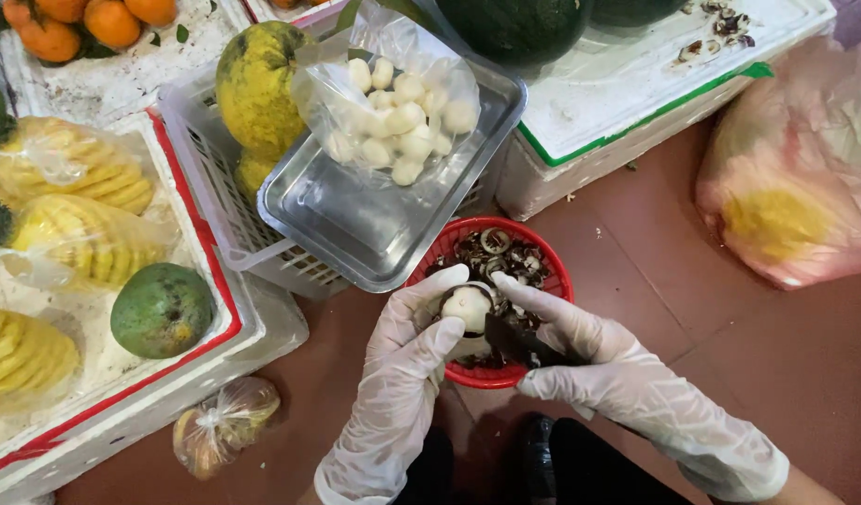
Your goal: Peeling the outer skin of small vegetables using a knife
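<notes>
Left hand (407, 351): I'm cupping the half-peeled nut (467, 307), fingers closed round it.
Right hand (580, 360): I'm gripping a knife (514, 339), blade touching the nut.
Handling: looking small, hard, probably slippery; I'm pinching its sides, just above the red basket (552, 271).

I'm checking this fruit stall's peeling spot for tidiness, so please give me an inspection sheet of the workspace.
Surface: reddish-brown floor, a few scraps by the white foam box.
Job's things: small round white bulb, partly peeled; dark knife; red basket of dark peelings.
Clutter: metal tray bearing a clear bag of peeled white pieces; green mango; wrapped pineapples.
Grippers: left hand gloved, holds the bulb; right hand gloved, holds the knife.
Cables: nothing seen.
Surroundings: oranges, pink bag.
</notes>
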